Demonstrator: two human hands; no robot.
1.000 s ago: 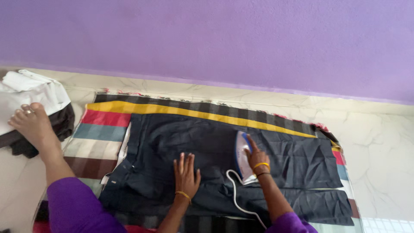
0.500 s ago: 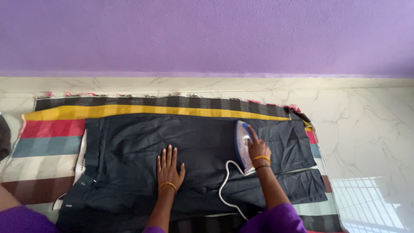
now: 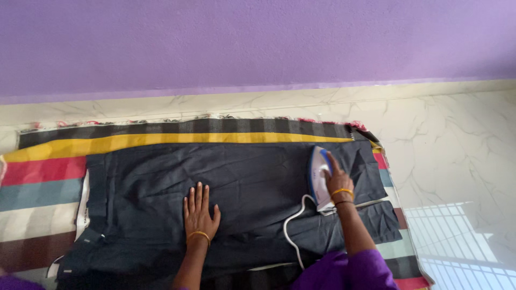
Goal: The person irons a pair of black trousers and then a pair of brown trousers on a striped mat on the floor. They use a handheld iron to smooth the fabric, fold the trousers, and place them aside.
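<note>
Across the floor [image 3: 457, 139], white marble under a purple wall [image 3: 258, 43], lies a striped blanket [image 3: 43, 177] with its long side running 9 to 3 o'clock, yellow band along the far edge. On top of it, dark navy trousers [image 3: 242, 177] are spread flat, long axis also 9 to 3: waistband end at 9 o'clock, leg ends at 3 o'clock, the two legs stacked near and far with a gap showing between them at the right end. Left hand [image 3: 200, 212] is pressed flat on the cloth, fingers spread and pointing to 12 o'clock, holding nothing, just pinning the fabric about mid-length. Right hand [image 3: 337, 180] is closed over the handle of a white and blue iron [image 3: 318, 174], index finger stretched forward along the top; the iron sits sole-down on the far leg, nose toward 12 o'clock, heel toward 6. From the left hand the iron lies at about 2 o'clock, well apart, with an unbroken stretch of trouser leg between the two. The leg ends are just past the iron toward 3 o'clock, so the right hand is far nearer to them; the waistband is nearer the left. White cord [image 3: 293, 228] loops off the iron's heel toward 7 o'clock and runs down to the purple sleeve [image 3: 349, 271] at the bottom edge. Some creases show in the cloth between the hands.
</note>
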